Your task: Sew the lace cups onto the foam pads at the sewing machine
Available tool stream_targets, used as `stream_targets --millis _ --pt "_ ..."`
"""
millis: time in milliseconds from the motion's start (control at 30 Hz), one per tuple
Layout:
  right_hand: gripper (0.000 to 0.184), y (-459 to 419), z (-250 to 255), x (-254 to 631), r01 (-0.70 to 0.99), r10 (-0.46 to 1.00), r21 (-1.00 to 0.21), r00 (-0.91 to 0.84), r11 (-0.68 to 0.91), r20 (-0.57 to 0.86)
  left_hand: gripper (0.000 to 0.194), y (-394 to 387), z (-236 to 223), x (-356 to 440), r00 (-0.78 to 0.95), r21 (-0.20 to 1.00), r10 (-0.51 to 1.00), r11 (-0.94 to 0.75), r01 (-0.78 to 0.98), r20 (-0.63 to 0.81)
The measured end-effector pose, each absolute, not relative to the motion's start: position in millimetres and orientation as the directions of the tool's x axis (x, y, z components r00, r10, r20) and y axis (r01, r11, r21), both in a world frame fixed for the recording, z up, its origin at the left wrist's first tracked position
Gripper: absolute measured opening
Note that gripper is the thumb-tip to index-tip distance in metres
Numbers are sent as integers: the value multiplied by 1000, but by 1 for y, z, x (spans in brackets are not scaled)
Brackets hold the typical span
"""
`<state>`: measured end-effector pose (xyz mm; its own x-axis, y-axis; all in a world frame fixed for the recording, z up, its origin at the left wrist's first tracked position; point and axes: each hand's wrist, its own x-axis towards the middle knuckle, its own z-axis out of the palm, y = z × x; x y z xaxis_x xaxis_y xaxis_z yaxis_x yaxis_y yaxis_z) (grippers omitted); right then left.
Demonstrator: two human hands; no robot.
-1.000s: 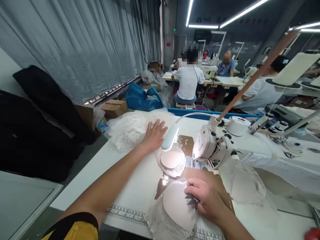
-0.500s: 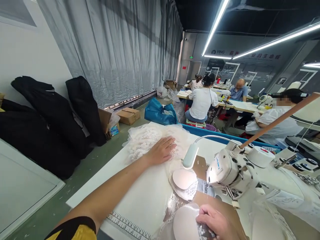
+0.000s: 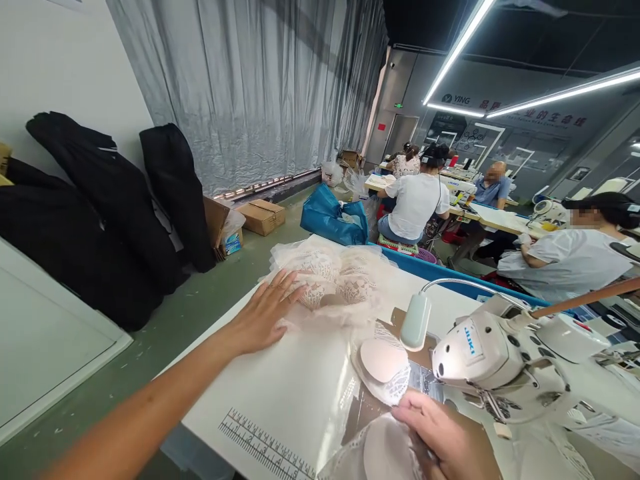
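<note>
On the white table lies a pile of cream lace bras (image 3: 320,270) with moulded cups. My left hand (image 3: 263,313) rests at the pile's near left edge, fingers spread, with the fingertips on the lace. A lace bra (image 3: 384,360) with smooth pale cups lies nearer, one cup beside the sewing machine and the other at the bottom edge of the view. My right hand (image 3: 437,430) pinches the fabric between these two cups, thumb and forefinger together. The white sewing machine (image 3: 475,353) stands to the right, its needle area partly hidden.
A lamp (image 3: 416,321) on a bent neck hangs over the cups. A printed ruler (image 3: 265,443) runs along the table's near edge. Beyond the table stand a blue bag (image 3: 333,217), a cardboard box (image 3: 263,217) and co-workers at machines. Black covered bundles (image 3: 100,207) lean at the left.
My left hand has slid left and nearer across the lace pile, uncovering cups, its fingers spreading. My right hand has moved up to the fabric between the near cups. The view has shifted slightly.
</note>
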<state>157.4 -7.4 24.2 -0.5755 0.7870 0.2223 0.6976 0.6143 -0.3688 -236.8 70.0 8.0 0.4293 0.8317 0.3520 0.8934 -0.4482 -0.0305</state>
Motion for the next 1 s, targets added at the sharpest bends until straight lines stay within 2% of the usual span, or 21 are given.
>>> stream_targets --millis 133,233,333,400,467,567,667,733,800,867,1000 --pt "49 21 35 114 708 812 -398 -512 584 281 86 52 7 -247 411 66 877 -439 896 250" --pt "61 44 29 83 737 817 -360 -548 572 178 86 41 -2 -260 412 121 896 -433 893 165" --pt "68 58 19 62 736 776 -318 -631 598 0 65 40 -14 -269 407 162 900 -430 888 158" --pt "54 63 12 54 731 757 -288 -653 619 -29 46 45 -16 -271 412 179 886 -449 875 212" --pt "38 66 7 51 711 750 -304 -662 634 14 36 51 -11 -269 435 190 857 -492 849 274" --pt "30 73 7 54 661 756 -410 -642 628 124 28 59 9 -263 491 215 804 -573 791 335" --pt "23 84 15 62 676 840 -500 -454 541 297 24 72 30 -258 489 219 757 -615 758 434" --pt "13 93 20 68 736 886 -510 -278 445 371 23 84 36 -254 450 216 753 -599 771 480" --pt "12 101 21 74 794 909 -482 -203 370 364 23 97 36 -250 436 207 758 -585 784 485" --pt "16 106 19 78 818 921 -453 -219 354 323 21 108 30 -246 457 201 755 -595 778 470" --pt "13 109 10 81 793 918 -470 -282 387 279 20 114 19 -242 457 246 770 -596 765 446"
